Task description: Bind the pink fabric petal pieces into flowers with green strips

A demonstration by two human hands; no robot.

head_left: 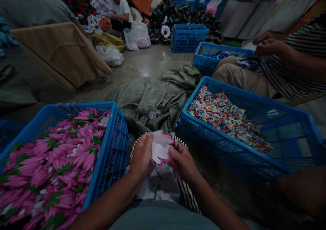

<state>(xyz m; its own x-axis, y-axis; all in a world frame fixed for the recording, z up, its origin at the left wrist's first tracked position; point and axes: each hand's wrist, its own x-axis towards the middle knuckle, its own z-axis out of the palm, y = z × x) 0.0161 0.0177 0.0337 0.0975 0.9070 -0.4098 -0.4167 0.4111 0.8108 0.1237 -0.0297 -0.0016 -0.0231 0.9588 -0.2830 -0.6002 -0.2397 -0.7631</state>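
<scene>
Between my two hands, above my lap, is a petal-edged fabric flower piece (161,147), pale pinkish white with a darker pink edge. My left hand (143,152) pinches its left side between thumb and fingers. At its right edge my right hand (182,158) is closed, thumb against fingers, and a small dark object (177,147) shows at the fingertips, too small to make out. Under the hands lies white cloth with a pink floral print (160,186) over black-and-white striped fabric. Left of me, a blue crate (115,121) is heaped with pink-and-green fabric flowers (63,148).
A blue crate (287,111) at right holds colourful printed fabric pieces (219,111). Grey-green sacking (150,97) lies ahead on the floor. A person in stripes (303,53) sits at right; another person (122,11) sits farther back. A cloth-covered panel (63,50) stands at left.
</scene>
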